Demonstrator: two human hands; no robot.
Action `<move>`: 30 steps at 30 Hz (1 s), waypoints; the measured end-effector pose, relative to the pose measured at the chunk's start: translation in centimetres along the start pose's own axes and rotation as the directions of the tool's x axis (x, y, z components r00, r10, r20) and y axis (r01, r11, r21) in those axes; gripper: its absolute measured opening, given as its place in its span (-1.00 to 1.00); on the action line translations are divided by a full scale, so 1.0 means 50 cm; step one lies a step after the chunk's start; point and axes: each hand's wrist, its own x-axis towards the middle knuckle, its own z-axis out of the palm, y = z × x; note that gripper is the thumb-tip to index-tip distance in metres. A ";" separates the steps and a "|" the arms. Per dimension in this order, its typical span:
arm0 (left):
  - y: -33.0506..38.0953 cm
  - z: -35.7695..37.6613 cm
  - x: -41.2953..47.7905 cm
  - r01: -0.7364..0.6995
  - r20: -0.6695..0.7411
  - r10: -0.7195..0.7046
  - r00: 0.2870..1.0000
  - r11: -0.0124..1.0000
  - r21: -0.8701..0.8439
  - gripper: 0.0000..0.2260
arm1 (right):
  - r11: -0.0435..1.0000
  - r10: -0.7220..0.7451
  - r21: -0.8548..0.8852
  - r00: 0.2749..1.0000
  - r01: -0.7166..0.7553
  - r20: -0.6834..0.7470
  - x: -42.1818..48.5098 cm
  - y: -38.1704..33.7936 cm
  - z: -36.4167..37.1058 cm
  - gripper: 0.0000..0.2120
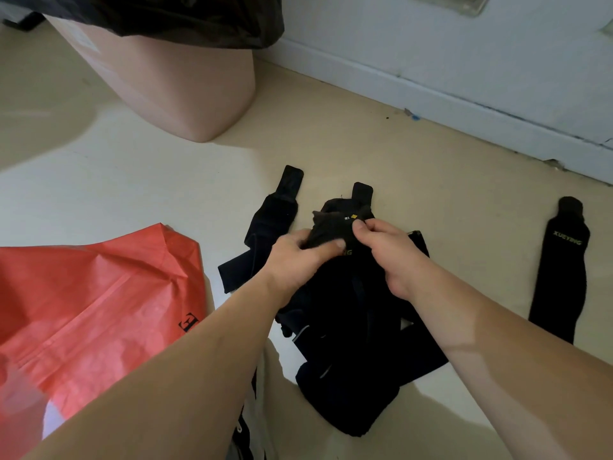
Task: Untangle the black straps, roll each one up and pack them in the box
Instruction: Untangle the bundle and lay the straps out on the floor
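Left hand: the left hand (298, 257) gripped the bunched end of one black strap (331, 227), with the thumb pressed on the fabric.
Right hand: the right hand (388, 257) pinched the same end, just beside the left.
Straps: the tangled pile (348, 343) lay on the floor (431, 167) under both hands; one loose strap (560, 270) lay flat, well apart to the right.
Box: a pinkish container (172, 81) with a dark liner stood farther back; I could not tell if it was the box.
Other: a red bag (99, 310) lay on the left.
Advice: I judged it better to lift this end slowly, follow it through the loops, and pull only where it ran free; otherwise the tangle could tighten.
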 end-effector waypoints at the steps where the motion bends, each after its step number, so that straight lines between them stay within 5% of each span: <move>1: 0.000 -0.002 0.004 -0.034 -0.095 0.037 0.995 0.999 0.029 -0.74 | 1.000 -0.002 0.008 1.000 0.002 -0.014 0.001 -0.002 0.000 -0.84; 4: -0.003 -0.012 0.016 -0.069 -0.222 0.101 0.970 0.986 0.150 -0.78 | 0.999 -0.037 -0.027 0.996 0.035 -0.083 0.002 -0.001 0.000 -0.86; 10: 0.002 -0.001 0.016 0.039 -0.079 -0.036 0.996 0.998 0.041 -0.65 | 0.999 -0.005 -0.044 1.000 0.004 -0.022 0.012 0.005 -0.012 -0.81; 17: -0.002 -0.017 0.033 0.021 -0.332 0.070 0.941 0.964 0.264 -0.72 | 0.998 0.039 -0.035 0.991 -0.044 -0.126 0.024 0.023 -0.066 -0.61; 23: -0.079 -0.029 0.008 0.132 -0.161 -0.129 0.978 0.991 0.011 -0.81 | 0.993 0.102 0.068 0.992 -0.097 -0.072 0.022 0.048 -0.065 -0.62; 30: -0.044 0.008 -0.003 0.095 -0.072 -0.102 0.992 0.991 -0.098 -0.68 | 0.978 0.124 0.183 0.984 -0.099 -0.129 0.030 0.036 -0.052 -0.47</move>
